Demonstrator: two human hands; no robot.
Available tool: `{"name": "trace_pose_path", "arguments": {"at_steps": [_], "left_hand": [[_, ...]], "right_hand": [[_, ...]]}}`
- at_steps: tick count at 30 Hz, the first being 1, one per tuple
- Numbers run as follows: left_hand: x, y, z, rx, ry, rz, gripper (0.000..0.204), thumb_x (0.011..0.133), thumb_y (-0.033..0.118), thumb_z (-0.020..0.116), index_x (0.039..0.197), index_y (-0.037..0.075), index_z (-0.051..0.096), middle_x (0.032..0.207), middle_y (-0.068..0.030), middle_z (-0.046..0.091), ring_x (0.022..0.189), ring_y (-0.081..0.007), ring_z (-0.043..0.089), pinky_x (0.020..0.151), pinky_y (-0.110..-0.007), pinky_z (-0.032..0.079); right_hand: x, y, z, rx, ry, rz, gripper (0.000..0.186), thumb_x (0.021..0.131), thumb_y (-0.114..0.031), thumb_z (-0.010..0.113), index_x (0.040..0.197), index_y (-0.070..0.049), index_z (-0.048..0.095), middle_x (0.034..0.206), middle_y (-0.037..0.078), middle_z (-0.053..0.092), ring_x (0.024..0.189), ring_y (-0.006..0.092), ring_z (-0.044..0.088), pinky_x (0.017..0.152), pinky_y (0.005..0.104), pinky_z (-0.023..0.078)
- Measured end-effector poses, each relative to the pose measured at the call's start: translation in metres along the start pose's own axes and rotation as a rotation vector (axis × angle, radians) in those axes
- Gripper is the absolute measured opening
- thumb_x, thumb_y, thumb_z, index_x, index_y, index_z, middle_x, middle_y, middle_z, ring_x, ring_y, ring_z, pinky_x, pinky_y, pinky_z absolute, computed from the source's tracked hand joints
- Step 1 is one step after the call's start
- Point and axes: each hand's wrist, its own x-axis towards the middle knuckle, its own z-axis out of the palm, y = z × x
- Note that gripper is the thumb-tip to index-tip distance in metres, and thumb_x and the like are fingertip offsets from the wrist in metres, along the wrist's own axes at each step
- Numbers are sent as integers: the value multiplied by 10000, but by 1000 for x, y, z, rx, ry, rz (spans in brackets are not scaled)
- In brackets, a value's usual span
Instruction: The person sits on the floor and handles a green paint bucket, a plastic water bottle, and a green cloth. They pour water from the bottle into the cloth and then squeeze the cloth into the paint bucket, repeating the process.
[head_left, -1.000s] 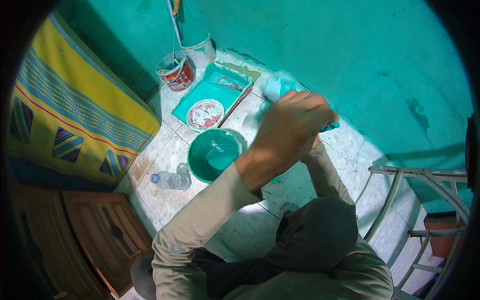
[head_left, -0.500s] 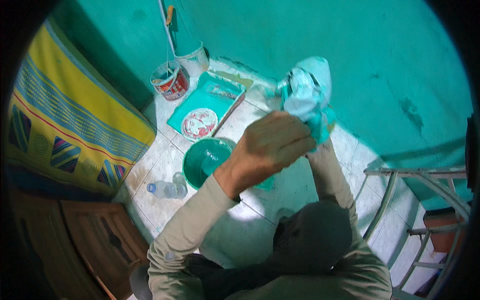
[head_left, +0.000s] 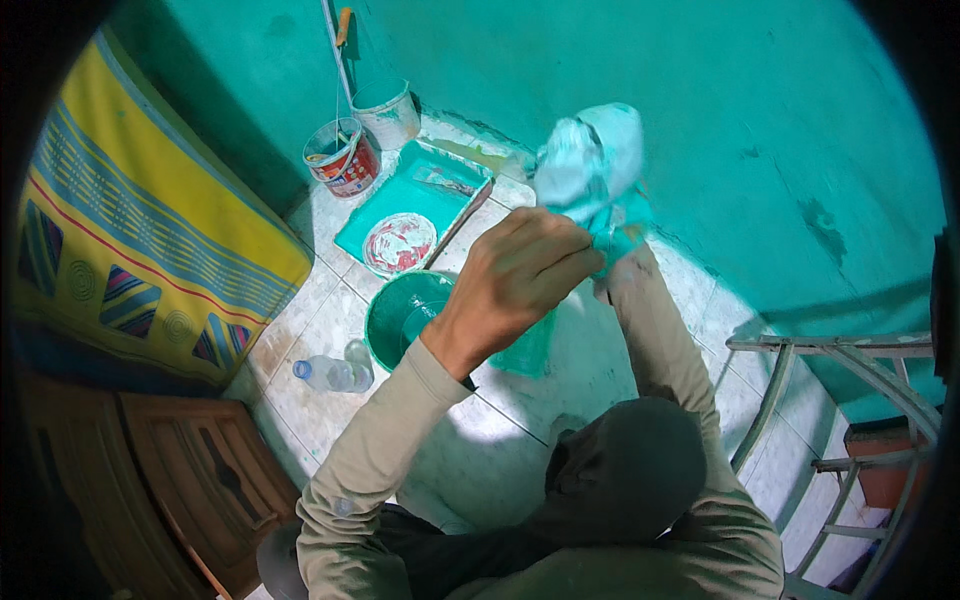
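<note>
My left hand (head_left: pixel 522 262) is closed, its fingers pinching the lower end of a crumpled white bundle smeared with teal paint (head_left: pixel 590 160). Whether the bundle is a bag or a rag, I cannot make out. At its lower right side is my right hand (head_left: pixel 628 270); its fingers are hidden behind and under the teal part. Below and left of my left hand stands a round green bucket (head_left: pixel 383 312) with teal paint in it. Beside that bucket a clear plastic bottle (head_left: pixel 325 374) lies on the tiles.
A teal-coated paint tray (head_left: pixel 400 180) bears a round paint-smeared lid (head_left: pixel 400 243). Behind it stand a red-and-white pail (head_left: pixel 352 172) and a whitish pail (head_left: pixel 390 118). A metal ladder (head_left: pixel 850 350) is at right. A yellow patterned cloth (head_left: pixel 180 220) and wooden cabinet (head_left: pixel 215 470) line the left.
Both hands and the bundle have shifted a little to the left and toward the wall. The bundle's white part has swung left. Everything on the floor stays put.
</note>
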Motion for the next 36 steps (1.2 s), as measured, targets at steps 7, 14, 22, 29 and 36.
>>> {"name": "trace_pose_path", "arguments": {"at_steps": [7, 14, 22, 29, 36], "left_hand": [[-4, 1, -4, 1, -9, -43, 184, 663, 24, 668, 841, 74, 670, 843, -50, 623, 785, -232, 633, 679, -339, 500], [-12, -4, -4, -54, -28, -98, 206, 679, -15, 644, 860, 79, 673, 871, -53, 636, 790, -240, 633, 695, -343, 502], [26, -50, -15, -78, -2, -378, 163, 776, -7, 642, 925, 34, 693, 857, -88, 646, 801, -242, 637, 712, -315, 494], [44, -64, -17, -246, -57, -611, 152, 810, 23, 633, 940, 6, 710, 843, -92, 656, 783, -158, 612, 709, -280, 472], [27, -68, -23, -184, -94, -671, 158, 819, 29, 641, 959, -13, 701, 843, -79, 664, 779, -140, 609, 713, -269, 470]], "right_hand": [[-5, 9, 7, 3, -7, 1, 519, 961, -503, 380, 1243, -95, 534, 1229, 114, 582, 1133, 293, 546, 1008, 474, 424], [5, 12, -15, -12, 43, -11, 501, 964, -492, 379, 1213, -93, 552, 1201, 112, 597, 1110, 286, 559, 999, 466, 433], [-15, 28, -59, -534, 327, 32, 524, 992, -483, 367, 1324, -89, 465, 1319, 104, 524, 1208, 254, 499, 1036, 419, 386], [-40, 30, -10, -1081, -117, -218, 850, 866, -596, 553, 1457, -45, 287, 1418, 150, 413, 1286, 252, 413, 1066, 380, 327], [-11, 64, -8, -1457, -6, -464, 181, 922, -140, 574, 966, 18, 651, 806, 89, 686, 771, 177, 639, 718, 326, 485]]}}
